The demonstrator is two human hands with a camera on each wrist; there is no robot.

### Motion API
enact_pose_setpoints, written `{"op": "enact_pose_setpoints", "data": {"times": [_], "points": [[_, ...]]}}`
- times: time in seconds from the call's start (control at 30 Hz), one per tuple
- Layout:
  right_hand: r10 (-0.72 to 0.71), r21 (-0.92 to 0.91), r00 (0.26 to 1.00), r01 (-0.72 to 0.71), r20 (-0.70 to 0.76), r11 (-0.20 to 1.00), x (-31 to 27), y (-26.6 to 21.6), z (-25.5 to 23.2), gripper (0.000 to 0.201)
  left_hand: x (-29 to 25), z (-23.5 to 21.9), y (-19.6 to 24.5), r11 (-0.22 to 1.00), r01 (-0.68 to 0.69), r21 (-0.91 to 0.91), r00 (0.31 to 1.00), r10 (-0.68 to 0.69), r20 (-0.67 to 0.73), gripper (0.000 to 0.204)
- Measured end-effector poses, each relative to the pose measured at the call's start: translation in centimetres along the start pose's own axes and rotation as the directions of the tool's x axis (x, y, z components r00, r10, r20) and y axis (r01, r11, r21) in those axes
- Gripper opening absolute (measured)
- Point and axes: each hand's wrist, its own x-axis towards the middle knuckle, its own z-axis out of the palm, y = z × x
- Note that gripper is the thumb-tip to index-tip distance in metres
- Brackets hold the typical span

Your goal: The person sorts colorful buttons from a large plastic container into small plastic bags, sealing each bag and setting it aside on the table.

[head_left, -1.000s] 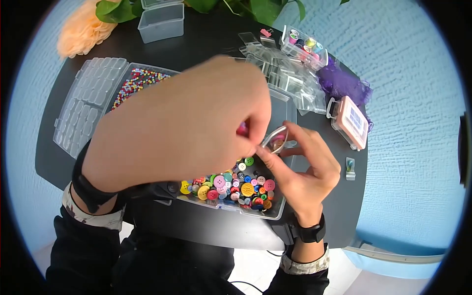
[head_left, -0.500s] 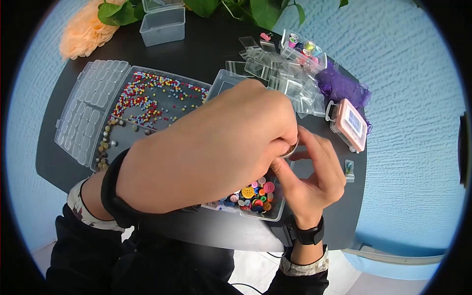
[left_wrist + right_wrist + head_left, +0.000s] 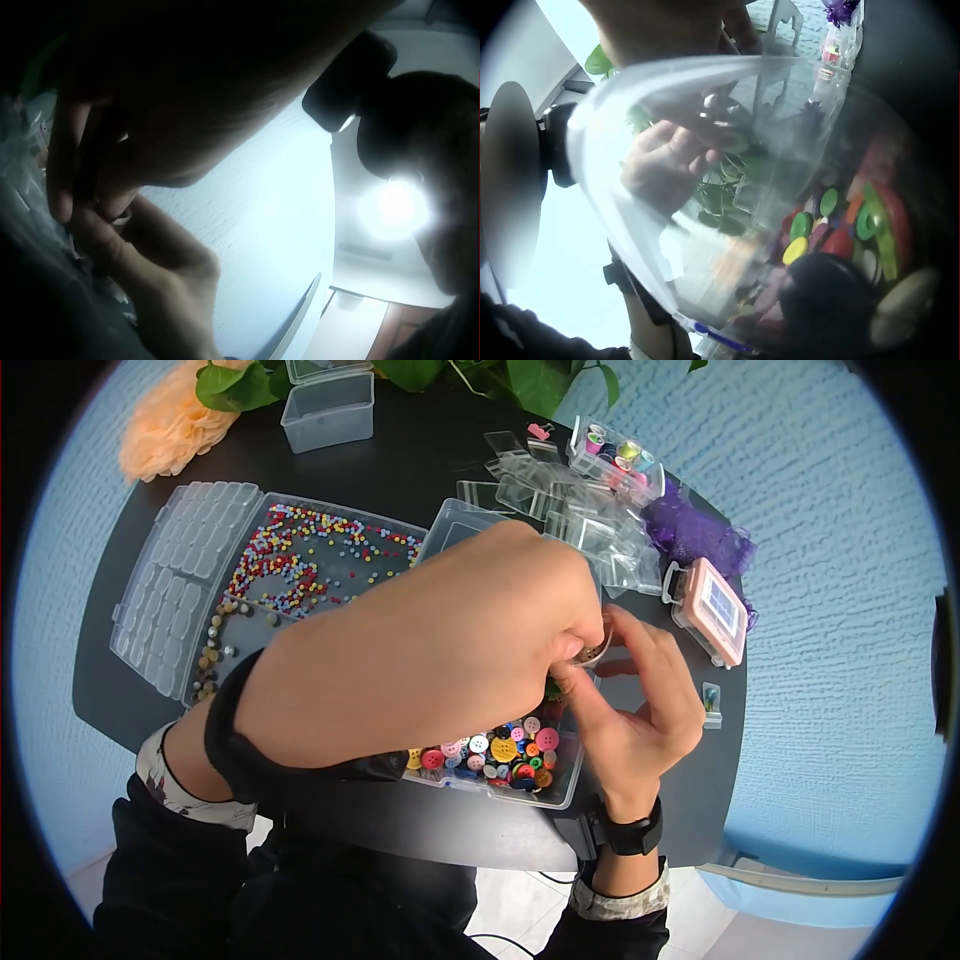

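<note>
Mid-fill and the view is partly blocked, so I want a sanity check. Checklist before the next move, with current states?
1. Right hand gripping small clear bag: ok.
2. Bag mouth spread open: ok, curved rim shows.
3. Left hand at bag mouth: ok.
4. Anything pinched in left fingers: cannot tell, hidden.
5. Full view of button tray: not ok, left forearm overhangs part.
6. Spare bags separated: not ok, they overlap in a pile.

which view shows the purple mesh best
Head view: the purple mesh lies in plain sight beside the clear bags. Right wrist: just a scrap at the top edge. Left wrist: none that I can make out.
</note>
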Motion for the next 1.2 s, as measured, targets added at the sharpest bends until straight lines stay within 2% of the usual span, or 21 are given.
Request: {"op": "enact_pose_setpoints", "data": {"times": [0.03, 0.1, 0.23, 0.33, 0.4, 0.43, 0.5, 0.53, 0.6, 0.63, 0.7, 0.73, 0.8, 0.83, 0.93, 0.97, 1.03, 1.07, 1.2], "points": [[-0.001, -0.002, 1.0, 0.001, -0.001, 1.0, 0.0, 0.1, 0.0, 0.043, 0.0, -0.2, 0.0, 1.0, -0.002, 0.0, 1.0, 0.002, 0.0, 0.012], [-0.027, 0.014, 0.999, 0.027, -0.043, 1.0, 0.0, 0.3, 0.2, 0.044, -0.1, -0.6, 0.1, 0.998, -0.053, 0.045, 0.991, 0.047, 0.123, 0.016], [-0.033, 0.017, 0.999, 0.033, -0.039, 0.999, 0.0, 0.3, 0.2, 0.045, -0.1, -0.4, 0.4, 0.999, -0.024, 0.021, 0.992, 0.021, 0.128, 0.016], [-0.034, 0.015, 0.999, 0.034, -0.018, 0.999, -0.1, 0.2, 0.3, 0.045, 0.4, -0.7, 0.8, 0.992, -0.059, 0.113, 0.983, 0.038, 0.179, 0.014], [-0.038, 0.002, 0.999, 0.038, -0.03, 0.999, -0.1, 0.1, 0.3, 0.045, 1.1, -1.3, 1.8, 0.992, 0.051, 0.113, 0.974, -0.075, 0.212, 0.015], [-0.04, 0.001, 0.999, 0.04, -0.034, 0.999, -0.1, 0.0, 0.2, 0.045, 1.1, -1.2, 1.6, 0.992, 0.047, 0.116, 0.974, -0.071, 0.213, 0.015], [0.027, 0.031, 0.997, -0.025, -0.077, 0.999, -0.1, -0.2, 0.0, 0.045, 0.8, -0.9, 1.1, 1.0, 0.004, 0.026, 0.995, -0.006, 0.095, 0.017], [0.025, 0.03, 0.996, -0.022, -0.082, 0.999, -0.2, -0.2, 0.0, 0.045, 1.0, -1.0, 1.4, 1.0, -0.001, 0.028, 0.995, -0.002, 0.097, 0.017], [0.076, 0.045, 0.993, -0.072, -0.092, 0.996, -0.2, -0.1, 0.2, 0.047, 1.4, -1.3, 2.0, 0.981, 0.193, -0.018, 0.952, -0.183, 0.244, 0.018], [0.074, 0.047, 0.992, -0.07, -0.099, 0.996, -0.3, -0.1, 0.2, 0.047, 1.5, -1.2, 1.8, 0.982, 0.189, -0.012, 0.952, -0.18, 0.247, 0.018], [0.061, 0.094, 0.995, -0.053, -0.084, 0.994, -0.2, 0.0, 0.2, 0.046, 1.4, -0.8, 1.0, 0.998, 0.036, 0.053, 0.993, -0.042, 0.108, 0.014], [0.058, 0.099, 0.994, -0.048, -0.095, 0.994, -0.1, -0.1, 0.3, 0.046, 1.5, -0.7, 0.9, 0.998, 0.03, 0.063, 0.993, -0.037, 0.113, 0.014], [0.109, 0.287, 0.993, -0.091, -0.049, 0.954, 0.2, -0.3, 0.4, 0.044, 1.5, -0.8, 0.8, 0.995, 0.043, 0.095, 0.999, -0.046, 0.028, 0.009], [0.11, 0.293, 0.992, -0.087, -0.062, 0.952, 0.2, -0.3, 0.4, 0.044, 1.6, -0.9, 1.0, 0.994, 0.038, 0.105, 0.998, -0.042, 0.038, 0.009], [0.314, 0.558, 0.944, -0.317, 0.105, 0.766, -0.2, 0.0, 0.0, 0.034, 1.8, -1.3, 1.5, 0.996, 0.051, 0.08, 0.999, -0.052, 0.01, 0.006], [0.318, 0.563, 0.943, -0.315, 0.096, 0.764, -0.2, 0.1, -0.1, 0.034, 1.8, -1.4, 1.5, 0.995, 0.045, 0.093, 0.999, -0.048, 0.025, 0.006], [0.425, 0.636, 0.891, -0.423, 0.161, 0.645, -0.1, 0.1, -0.5, 0.025, 1.8, -1.6, 1.6, 0.994, 0.034, 0.105, 0.998, -0.04, 0.047, 0.006], [0.407, 0.637, 0.901, -0.405, 0.153, 0.656, -0.1, 0.2, -0.6, 0.02, 1.8, -1.6, 1.7, 0.993, 0.05, 0.109, 0.997, -0.056, 0.052, 0.005], [0.385, 0.638, 0.913, -0.375, 0.132, 0.672, -0.1, 0.3, -0.6, 0.018, 1.8, -1.7, 1.9, 0.988, 0.122, 0.089, 0.987, -0.131, 0.093, 0.006]]}}
